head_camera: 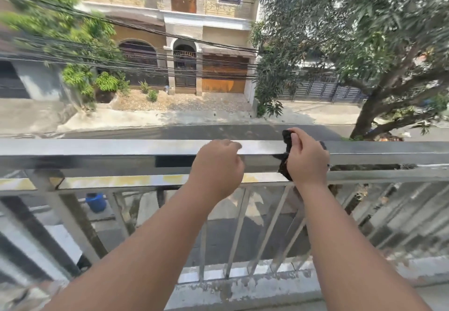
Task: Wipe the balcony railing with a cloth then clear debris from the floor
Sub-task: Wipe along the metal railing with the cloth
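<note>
A shiny steel balcony railing runs across the view, with a second bar and slanted balusters below it. My right hand is closed on a dark cloth that drapes over the top rail and hangs down its near side. My left hand grips the top rail just left of the cloth, fingers curled over the bar. Part of the cloth is hidden under my right hand.
A worn concrete ledge with peeling paint runs under the balusters. Beyond the railing lie a street, power cables, a house and a large tree at the right. A blue barrel stands below.
</note>
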